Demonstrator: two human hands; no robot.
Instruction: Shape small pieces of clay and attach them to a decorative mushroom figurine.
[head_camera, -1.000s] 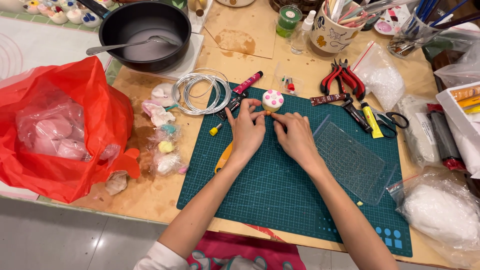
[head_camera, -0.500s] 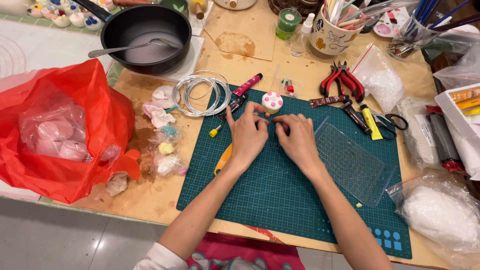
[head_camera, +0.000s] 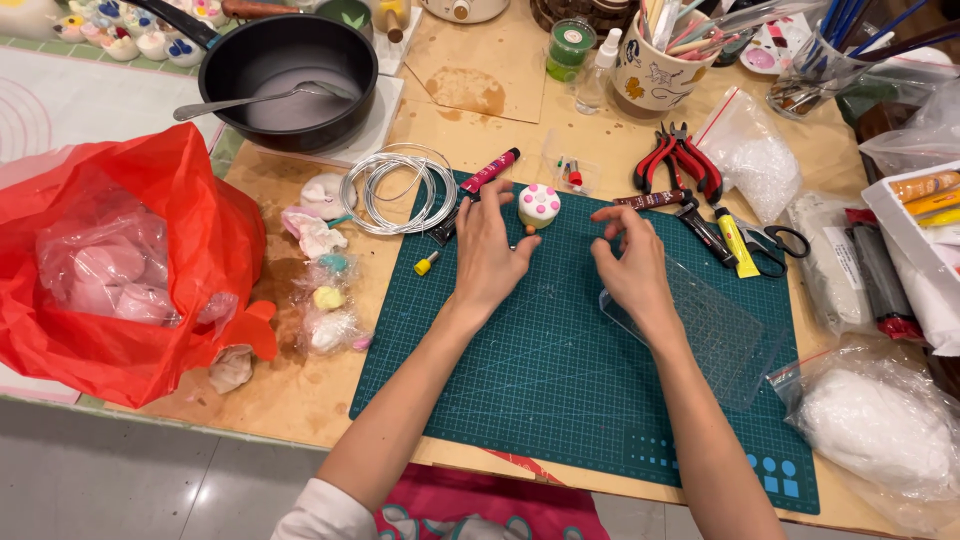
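Now both hands (head_camera: 490, 255) (head_camera: 628, 262) flank clay cake (head_camera: 539, 204).

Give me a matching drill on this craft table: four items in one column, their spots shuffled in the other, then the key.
Items
1. small white cake model with pink dots
2. coil of silver wire
3. red pliers
4. black pan

Places
A. right of the green cutting mat, on the brown paper
B. top left, spoon inside
C. on the mat, between the left hand and right hand
D. at the mat's upper left corner

Pairs: 1-C, 2-D, 3-A, 4-B
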